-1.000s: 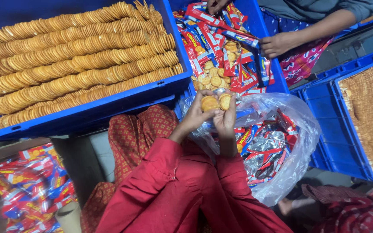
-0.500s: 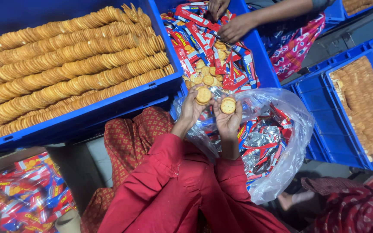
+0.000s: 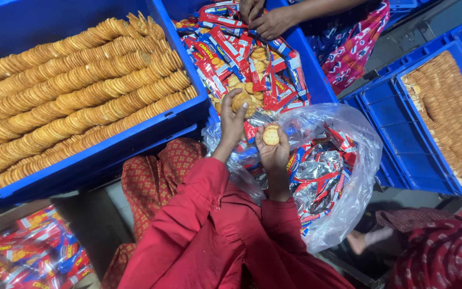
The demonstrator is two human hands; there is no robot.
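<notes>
My left hand grips a small stack of round golden biscuits just above the edge of a blue crate filled with red and blue wrapped packets and loose biscuits. My right hand holds a single round biscuit over a clear plastic bag full of torn red and silver wrappers. Both sleeves are red.
A big blue crate at left holds long rows of biscuits. Another blue crate with biscuits stands at right. Another person's hands work at the far end of the packet crate. A bag of packets lies lower left.
My left hand has moved up to the packet crate with its biscuits. My right hand keeps one biscuit over the bag. The other person's hands have shifted left.
</notes>
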